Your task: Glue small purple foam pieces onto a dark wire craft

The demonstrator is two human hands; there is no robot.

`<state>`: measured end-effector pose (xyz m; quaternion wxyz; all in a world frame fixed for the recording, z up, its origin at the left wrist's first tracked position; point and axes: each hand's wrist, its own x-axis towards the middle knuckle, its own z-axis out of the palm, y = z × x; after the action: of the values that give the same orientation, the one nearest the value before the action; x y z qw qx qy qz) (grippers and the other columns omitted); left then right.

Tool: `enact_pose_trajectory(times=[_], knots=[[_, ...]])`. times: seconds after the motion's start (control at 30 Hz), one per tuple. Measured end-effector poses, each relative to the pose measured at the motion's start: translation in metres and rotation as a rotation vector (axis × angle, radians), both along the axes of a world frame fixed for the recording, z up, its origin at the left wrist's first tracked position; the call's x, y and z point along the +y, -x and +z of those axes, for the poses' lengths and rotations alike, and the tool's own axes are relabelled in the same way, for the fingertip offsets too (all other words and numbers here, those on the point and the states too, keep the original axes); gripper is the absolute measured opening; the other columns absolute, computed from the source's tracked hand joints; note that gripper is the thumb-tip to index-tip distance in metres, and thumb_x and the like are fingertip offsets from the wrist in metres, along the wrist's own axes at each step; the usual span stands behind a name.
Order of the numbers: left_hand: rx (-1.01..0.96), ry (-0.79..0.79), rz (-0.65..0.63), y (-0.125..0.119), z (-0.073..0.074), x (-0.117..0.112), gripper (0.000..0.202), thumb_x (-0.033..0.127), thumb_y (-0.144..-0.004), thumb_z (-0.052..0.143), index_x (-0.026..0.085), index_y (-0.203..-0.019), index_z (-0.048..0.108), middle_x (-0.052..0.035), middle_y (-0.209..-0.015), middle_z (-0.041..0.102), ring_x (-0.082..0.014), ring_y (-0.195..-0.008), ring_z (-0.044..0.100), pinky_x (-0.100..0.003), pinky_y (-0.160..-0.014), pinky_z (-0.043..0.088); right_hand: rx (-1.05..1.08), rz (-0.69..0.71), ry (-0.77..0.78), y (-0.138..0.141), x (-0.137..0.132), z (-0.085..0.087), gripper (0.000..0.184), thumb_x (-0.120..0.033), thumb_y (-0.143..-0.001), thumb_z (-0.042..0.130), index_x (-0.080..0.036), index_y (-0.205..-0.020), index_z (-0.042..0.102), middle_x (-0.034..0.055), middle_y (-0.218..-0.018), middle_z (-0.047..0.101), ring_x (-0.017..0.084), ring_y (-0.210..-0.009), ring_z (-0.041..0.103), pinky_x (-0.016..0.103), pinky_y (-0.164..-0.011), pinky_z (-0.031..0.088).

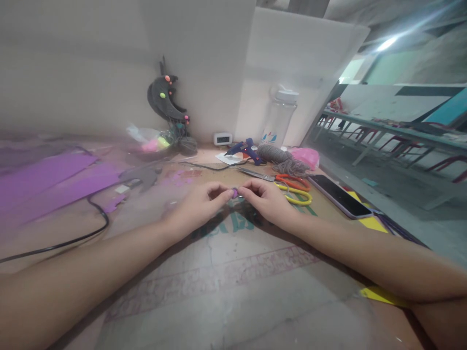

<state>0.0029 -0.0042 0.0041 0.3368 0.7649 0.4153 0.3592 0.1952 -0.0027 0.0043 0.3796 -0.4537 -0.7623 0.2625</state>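
My left hand (215, 197) and my right hand (257, 192) meet over the middle of the table, each in a pinch. Between their fingertips is a small, roundish purple piece (235, 193), perhaps felt or foam. A thin shiny edge shows beside it near the right fingers; what it is I cannot make out. Just past my right hand lie scissors with orange handles (292, 182) and scissors with yellow handles (301, 198), the blades partly overlapping. A blue glue gun (243, 149) lies behind the hands on a small white sheet.
Purple sheets (54, 180) and a black cable (104, 214) lie on the left. Grey yarn (277, 158), a clear bottle (279, 116), a small digital clock (222, 139) and a dark crescent ornament (162, 99) stand toward the back. A phone (341, 195) lies near the right edge.
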Motion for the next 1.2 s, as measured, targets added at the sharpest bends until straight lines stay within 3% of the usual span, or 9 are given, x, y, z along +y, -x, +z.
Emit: enact_pose_trajectory(times=[0.27,0.47,0.77,1.2], knots=[[0.044,0.022,0.016,-0.0014,0.0023,-0.0011,0.029,0.041,-0.087,0.050,0.019,-0.074,0.062,-0.0019,-0.072,0.065,-0.0175,-0.070,0.058,-0.027,-0.064,0.042,-0.030,0.038,-0.011,-0.0027,0.0001,-0.0003,0.033,-0.041,-0.092,0.046,-0.016,-0.082,0.063,-0.0002,-0.071,0.061,0.010,-0.063,0.051,0.022,-0.058,0.039],[0.042,-0.001,0.051,-0.0012,0.0011,0.0000,0.027,0.040,-0.086,0.051,0.018,-0.077,0.063,-0.0031,-0.076,0.067,-0.0193,-0.074,0.060,-0.028,-0.066,0.043,-0.043,0.067,0.077,0.0005,0.0001,0.0008,0.027,-0.040,-0.083,0.060,-0.015,-0.092,0.065,0.0027,-0.079,0.065,0.012,-0.066,0.054,0.024,-0.061,0.043],[0.017,-0.018,0.073,-0.0005,0.0009,0.0011,0.027,0.040,-0.086,0.051,0.018,-0.077,0.064,-0.0029,-0.075,0.066,-0.0183,-0.073,0.059,-0.029,-0.066,0.042,0.003,0.069,0.037,-0.0011,0.0022,-0.0028,0.017,-0.031,-0.086,0.055,-0.016,-0.089,0.061,0.0020,-0.079,0.063,0.013,-0.069,0.055,0.025,-0.063,0.043],[0.027,0.004,0.063,-0.0021,0.0026,-0.0014,0.026,0.039,-0.085,0.052,0.018,-0.075,0.064,-0.0015,-0.071,0.065,-0.0168,-0.068,0.057,-0.027,-0.062,0.041,-0.084,-0.004,-0.040,-0.0048,0.0024,-0.0005,0.025,-0.034,-0.089,0.053,-0.017,-0.077,0.065,-0.0015,-0.067,0.062,0.012,-0.063,0.053,0.023,-0.059,0.038]])
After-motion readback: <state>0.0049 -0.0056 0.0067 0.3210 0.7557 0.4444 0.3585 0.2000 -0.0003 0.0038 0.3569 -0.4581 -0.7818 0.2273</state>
